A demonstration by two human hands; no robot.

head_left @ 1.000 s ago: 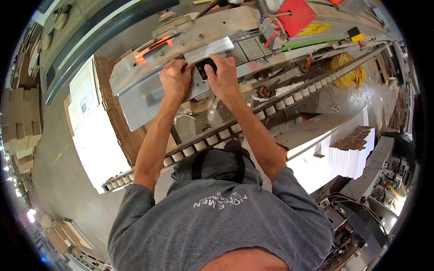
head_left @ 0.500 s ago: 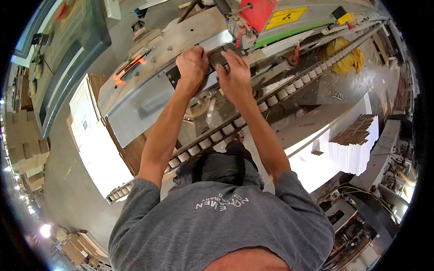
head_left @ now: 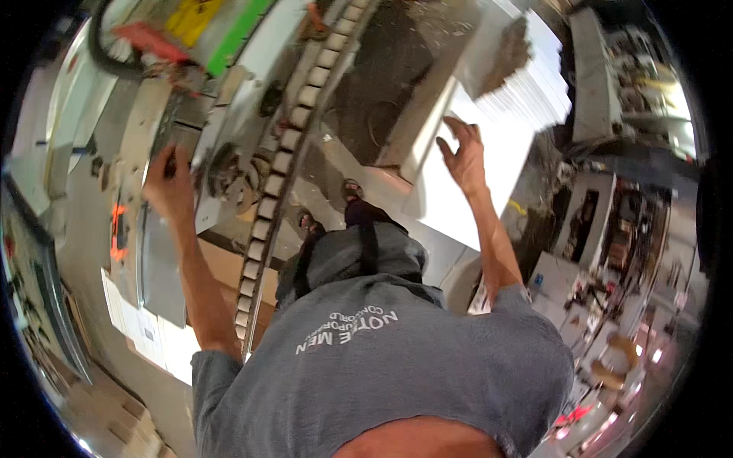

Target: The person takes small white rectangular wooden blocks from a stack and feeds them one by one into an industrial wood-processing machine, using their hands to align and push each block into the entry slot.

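Observation:
My left hand is at the machine's metal bed, beside a dark block. Its fingers are curled in; blur hides what is in them, if anything. Out to the right, my right hand is over a pile of white sheets, thumb and fingers apart, with nothing seen in it. Beyond that hand, more white sheets stand fanned in a thick stack with a brown ragged edge. An orange utility knife lies on the bed to the left of my left hand.
A chain-like conveyor with white rollers runs between my hands. At the far left are a red plate and a green strip of the machine. White printed sheets lie at the near left. Cluttered shelves stand to the right.
The view has turned to the right. My right hand has left the dark block and swung out over the white sheets. My left hand has stayed near the machine bed.

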